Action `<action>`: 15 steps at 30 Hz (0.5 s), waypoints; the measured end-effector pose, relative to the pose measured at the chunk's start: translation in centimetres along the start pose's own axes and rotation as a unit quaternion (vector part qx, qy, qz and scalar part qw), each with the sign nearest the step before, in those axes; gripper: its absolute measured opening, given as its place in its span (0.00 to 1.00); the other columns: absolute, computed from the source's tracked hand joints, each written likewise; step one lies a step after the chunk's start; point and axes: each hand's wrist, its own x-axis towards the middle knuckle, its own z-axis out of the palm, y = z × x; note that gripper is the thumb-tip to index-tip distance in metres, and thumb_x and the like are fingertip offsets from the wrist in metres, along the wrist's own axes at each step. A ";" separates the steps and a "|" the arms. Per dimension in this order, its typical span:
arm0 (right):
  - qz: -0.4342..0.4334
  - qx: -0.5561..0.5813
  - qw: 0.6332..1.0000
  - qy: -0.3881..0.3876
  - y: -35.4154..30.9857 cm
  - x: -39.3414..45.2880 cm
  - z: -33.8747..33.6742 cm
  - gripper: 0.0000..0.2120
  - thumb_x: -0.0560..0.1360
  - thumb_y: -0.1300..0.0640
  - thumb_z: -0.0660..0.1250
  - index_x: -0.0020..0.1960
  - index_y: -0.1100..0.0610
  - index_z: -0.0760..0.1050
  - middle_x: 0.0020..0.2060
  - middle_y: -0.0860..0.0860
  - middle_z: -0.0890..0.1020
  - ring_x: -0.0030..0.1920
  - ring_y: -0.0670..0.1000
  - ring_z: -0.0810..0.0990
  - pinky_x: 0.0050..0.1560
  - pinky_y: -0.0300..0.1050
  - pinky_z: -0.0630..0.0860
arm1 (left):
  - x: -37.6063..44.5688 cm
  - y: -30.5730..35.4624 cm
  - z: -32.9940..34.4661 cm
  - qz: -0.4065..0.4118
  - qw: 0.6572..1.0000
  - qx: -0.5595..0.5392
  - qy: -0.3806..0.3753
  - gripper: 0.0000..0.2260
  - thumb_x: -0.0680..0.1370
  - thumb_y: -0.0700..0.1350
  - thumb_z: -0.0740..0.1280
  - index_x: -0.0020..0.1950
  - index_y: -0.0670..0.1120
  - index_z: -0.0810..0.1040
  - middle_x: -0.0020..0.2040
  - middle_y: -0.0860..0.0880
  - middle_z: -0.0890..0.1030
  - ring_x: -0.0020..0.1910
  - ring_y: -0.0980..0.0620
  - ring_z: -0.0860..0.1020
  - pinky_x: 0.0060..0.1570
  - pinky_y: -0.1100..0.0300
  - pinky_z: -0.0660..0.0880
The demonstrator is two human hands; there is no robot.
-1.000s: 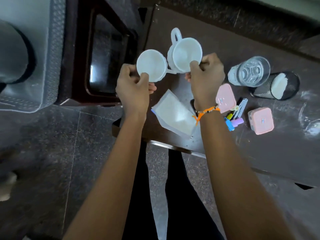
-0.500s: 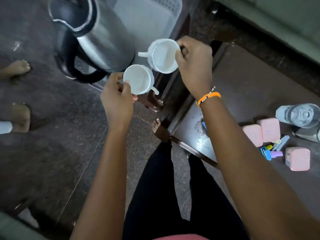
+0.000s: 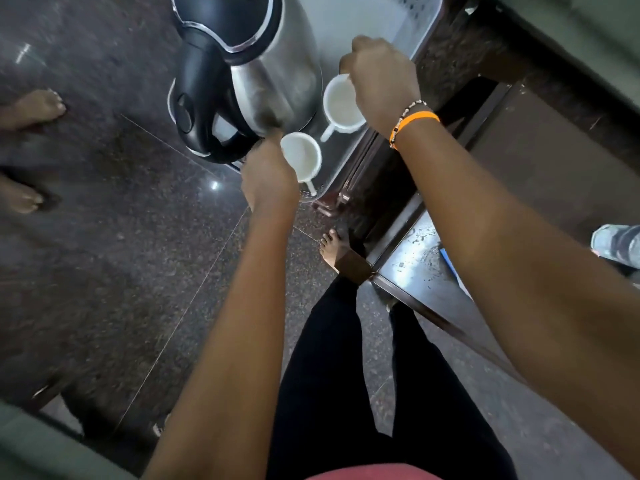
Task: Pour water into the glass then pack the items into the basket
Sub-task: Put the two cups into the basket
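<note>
Since a moment ago: both hands are coming down from above the basket's near end and are now lowering the cups inside it, beside the kettle.
Left hand [image 3: 268, 174]: is grasping the near white cup [image 3: 300, 156] by its rim, with the cup's handle pointing back toward the person.
Right hand [image 3: 381, 81]: is clasping the far white cup [image 3: 343, 105] at its rim; the fingers are hidden behind the knuckles, so the exact hold is unclear.
Basket [image 3: 420, 27]: pale plastic, is sitting on a dark wooden stand left of the table [image 3: 420, 268].
Kettle [image 3: 249, 71]: steel with a black handle, is already standing in the basket, just beside both cups.
Cup contact: whether either cup is touching the basket floor yet cannot be told; the frame is motion-blurred.
Glass [image 3: 618, 245]: is only partly showing at the right edge, on the table, well apart from the basket.
Progress: packing appears to be under way, with the kettle in and the two cups going in.
Left to do: judging by this view, the cups are yet to be let go, and the glass and whatever else is lying on the table out of frame are waiting to be packed.
</note>
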 end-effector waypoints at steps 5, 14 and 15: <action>-0.016 0.053 0.998 -0.036 0.0 0.4 1.1 0.18 0.77 0.66 0.54 0.62 0.58 0.75 0.60 0.60 0.73 0.62 0.61 0.71 0.56 0.54 0.73 | 0.6 -0.4 1.2 0.084 0.996 0.022 0.005 0.20 0.76 0.31 0.57 0.67 0.44 0.71 0.66 0.42 0.72 0.62 0.38 0.72 0.55 0.42 0.72; 0.090 0.268 0.958 0.041 1.8 -3.2 0.9 0.14 0.71 0.67 0.57 0.50 0.64 0.80 0.48 0.61 0.83 0.52 0.59 0.80 0.54 0.51 0.75 | -3.9 0.8 1.9 0.097 0.988 -0.118 0.020 0.26 0.76 0.30 0.59 0.73 0.41 0.64 0.74 0.44 0.67 0.73 0.47 0.64 0.70 0.56 0.61; 0.099 0.302 0.947 0.053 1.9 -4.2 0.9 0.15 0.72 0.66 0.58 0.52 0.63 0.80 0.51 0.60 0.84 0.54 0.58 0.80 0.57 0.50 0.75 | -4.7 1.0 1.8 0.104 0.984 -0.137 0.034 0.24 0.76 0.30 0.59 0.72 0.41 0.66 0.72 0.43 0.68 0.72 0.46 0.65 0.70 0.57 0.62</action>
